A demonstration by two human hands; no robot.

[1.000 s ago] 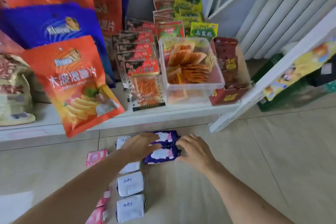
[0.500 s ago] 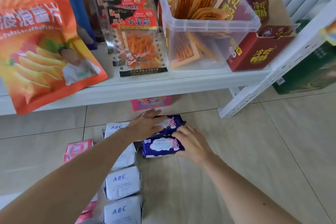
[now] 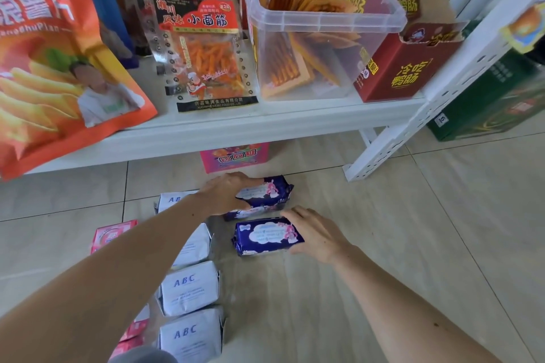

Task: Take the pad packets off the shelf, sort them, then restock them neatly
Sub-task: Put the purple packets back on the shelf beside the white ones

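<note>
Pad packets lie sorted on the tiled floor below the shelf. My left hand (image 3: pixel 222 193) grips a dark blue packet (image 3: pixel 267 193), which sits tilted on top of another blue packet (image 3: pixel 250 213). My right hand (image 3: pixel 314 234) holds the right end of a nearer blue packet (image 3: pixel 267 236), thumb under its front edge. A column of several white ABC packets (image 3: pixel 190 289) runs toward me on the left. Pink packets (image 3: pixel 110 234) lie further left, partly hidden by my left arm.
The white shelf edge (image 3: pixel 236 130) hangs just above, loaded with an orange chip bag (image 3: pixel 59 53), snack packs (image 3: pixel 203 59), a clear tub (image 3: pixel 318 23) and a red box (image 3: pixel 410 68). A pink box (image 3: pixel 236 158) stands under it. A white upright (image 3: pixel 413 115) and a green carton (image 3: pixel 486 103) are right.
The view has dropped lower and closer to the floor. My left hand has lifted the far blue packet up off the one beneath. My right hand stays on the near blue packet.
</note>
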